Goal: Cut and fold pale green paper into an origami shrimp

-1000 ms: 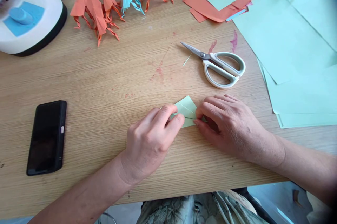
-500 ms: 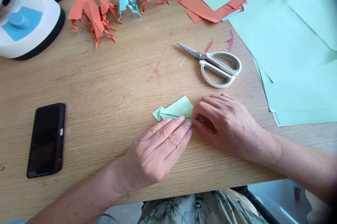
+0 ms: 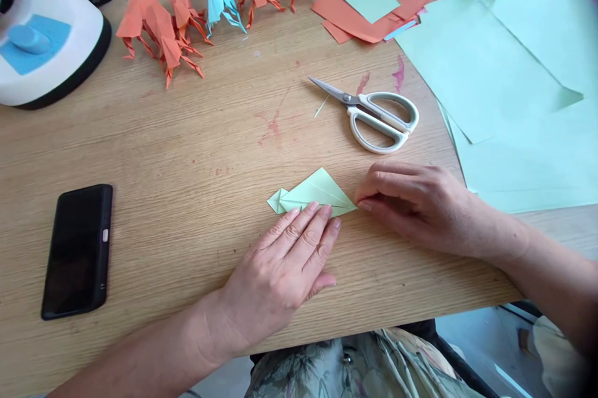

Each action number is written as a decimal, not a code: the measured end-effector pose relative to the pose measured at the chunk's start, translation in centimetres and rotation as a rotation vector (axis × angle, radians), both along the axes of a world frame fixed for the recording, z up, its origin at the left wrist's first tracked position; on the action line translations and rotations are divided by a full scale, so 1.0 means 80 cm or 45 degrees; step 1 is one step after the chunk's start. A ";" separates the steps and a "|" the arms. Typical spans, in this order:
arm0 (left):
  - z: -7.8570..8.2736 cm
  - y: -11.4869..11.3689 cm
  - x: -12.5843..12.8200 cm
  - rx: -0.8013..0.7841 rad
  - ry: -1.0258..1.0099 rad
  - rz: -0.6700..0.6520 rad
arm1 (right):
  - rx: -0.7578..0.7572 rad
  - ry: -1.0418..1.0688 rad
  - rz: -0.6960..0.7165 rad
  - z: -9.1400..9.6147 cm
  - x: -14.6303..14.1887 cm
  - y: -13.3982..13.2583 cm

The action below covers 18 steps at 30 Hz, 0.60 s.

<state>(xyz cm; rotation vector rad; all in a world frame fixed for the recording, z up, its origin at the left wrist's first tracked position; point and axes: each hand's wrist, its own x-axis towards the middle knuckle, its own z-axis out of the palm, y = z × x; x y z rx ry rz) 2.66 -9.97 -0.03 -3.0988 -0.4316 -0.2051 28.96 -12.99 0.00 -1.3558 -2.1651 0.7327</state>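
A small folded piece of pale green paper (image 3: 314,194) lies flat on the wooden table (image 3: 196,155), pointed at both ends. My left hand (image 3: 284,264) rests flat with fingers stretched out, the fingertips pressing the paper's near edge. My right hand (image 3: 411,202) sits just right of the paper, fingers drawn together, the tips touching its right point.
White-handled scissors (image 3: 374,114) lie beyond the paper. A black phone (image 3: 77,250) is at the left. Orange and blue origami figures (image 3: 159,24) stand at the back, near a white device (image 3: 44,37). Green sheets (image 3: 504,80) cover the right side; orange sheets (image 3: 359,12) lie behind.
My left hand went from a curled pinch on the paper to lying flat along its near edge. My right hand slid right, uncovering the paper's right point.
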 end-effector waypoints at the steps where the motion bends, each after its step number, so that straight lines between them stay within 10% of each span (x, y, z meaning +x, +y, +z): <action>1: 0.000 -0.002 0.001 -0.002 -0.002 0.017 | 0.034 -0.007 0.032 -0.002 0.003 -0.004; 9: -0.004 -0.006 0.004 -0.052 0.028 0.068 | 0.449 -0.396 0.259 -0.004 0.010 -0.032; 18: -0.003 -0.008 0.004 -0.027 0.041 0.090 | 0.453 -0.493 0.231 -0.004 0.002 -0.032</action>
